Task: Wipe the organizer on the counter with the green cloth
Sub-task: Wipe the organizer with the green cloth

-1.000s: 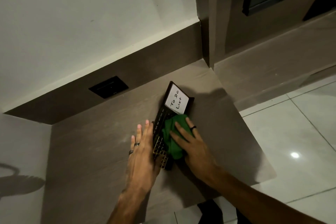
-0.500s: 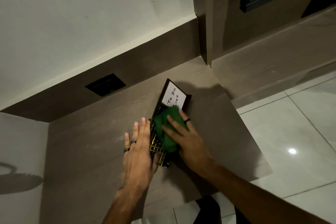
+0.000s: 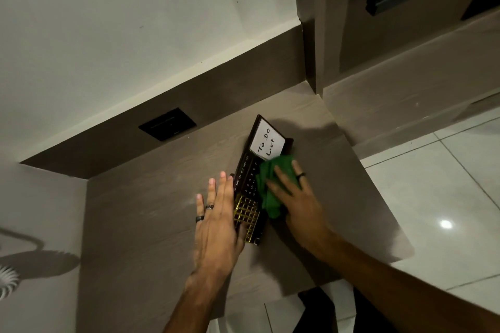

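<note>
A dark flat organizer lies slanted on the brown counter. It has a white "To Do List" card at its far end, rows of months and numbers in the middle and a gold grid at the near end. My left hand lies flat with spread fingers on the organizer's left edge and the gold grid. My right hand presses a bunched green cloth onto the organizer's right side, just below the card. The cloth hides part of that side.
A black wall socket plate sits on the brown backsplash behind the counter. The counter's right edge drops to a white tiled floor. A brown pillar stands at the far right corner.
My right hand has slid the green cloth up the organizer toward the white card. My left hand stays pressed on the organizer's left side.
</note>
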{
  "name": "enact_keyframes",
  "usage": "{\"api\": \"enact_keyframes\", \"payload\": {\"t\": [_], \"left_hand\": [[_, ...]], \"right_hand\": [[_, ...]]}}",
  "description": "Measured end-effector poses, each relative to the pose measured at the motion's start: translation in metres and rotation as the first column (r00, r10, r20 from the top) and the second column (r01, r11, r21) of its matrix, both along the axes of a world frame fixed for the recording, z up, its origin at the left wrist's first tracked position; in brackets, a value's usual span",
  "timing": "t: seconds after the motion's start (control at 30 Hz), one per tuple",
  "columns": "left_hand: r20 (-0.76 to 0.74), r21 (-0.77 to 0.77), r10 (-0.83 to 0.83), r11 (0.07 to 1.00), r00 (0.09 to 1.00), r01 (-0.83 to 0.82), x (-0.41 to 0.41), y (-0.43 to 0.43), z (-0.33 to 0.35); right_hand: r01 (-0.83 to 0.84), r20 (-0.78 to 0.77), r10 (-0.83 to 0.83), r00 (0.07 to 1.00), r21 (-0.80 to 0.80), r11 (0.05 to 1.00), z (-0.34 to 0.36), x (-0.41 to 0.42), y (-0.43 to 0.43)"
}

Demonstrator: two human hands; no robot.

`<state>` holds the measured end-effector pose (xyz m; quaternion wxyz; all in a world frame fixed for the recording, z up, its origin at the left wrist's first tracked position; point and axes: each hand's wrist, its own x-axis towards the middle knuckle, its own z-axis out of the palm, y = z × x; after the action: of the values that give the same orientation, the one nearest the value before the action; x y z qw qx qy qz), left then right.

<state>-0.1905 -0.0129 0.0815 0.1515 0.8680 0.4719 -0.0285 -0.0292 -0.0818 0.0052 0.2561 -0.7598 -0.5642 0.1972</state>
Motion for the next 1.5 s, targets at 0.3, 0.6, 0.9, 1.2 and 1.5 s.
{"api": "enact_keyframes", "payload": {"t": [0.3, 0.6, 0.9, 1.2, 1.5], "left_hand": [[0.006, -0.005, -0.003, 1.0, 1.0, 0.003, 0.0, 0.002, 0.001], [-0.077, 0.036, -0.009, 0.999, 0.997, 0.012, -0.001, 0.003, -0.002], [-0.048, 0.067, -0.063, 0.996, 0.997, 0.066, -0.005, 0.004, -0.01], [0.009, 0.028, -0.039, 0.999, 0.999, 0.039, -0.006, 0.006, -0.012], [0.048, 0.005, -0.041, 0.999, 0.998, 0.041, -0.006, 0.006, -0.013]], "right_hand": [[0.053, 0.082, -0.05, 0.995, -0.03, 0.998, -0.002, 0.017, 0.003], [-0.136, 0.504, 0.134, 0.853, -0.034, 0.99, -0.014, 0.049, 0.022], [-0.384, 0.524, 0.291, 0.8, 0.075, 0.92, -0.02, 0.062, 0.02], [-0.203, 0.409, 0.181, 0.894, 0.011, 0.979, -0.018, 0.016, 0.014], [-0.106, 0.435, 0.13, 0.891, -0.081, 0.991, 0.001, 0.067, 0.047]]}}
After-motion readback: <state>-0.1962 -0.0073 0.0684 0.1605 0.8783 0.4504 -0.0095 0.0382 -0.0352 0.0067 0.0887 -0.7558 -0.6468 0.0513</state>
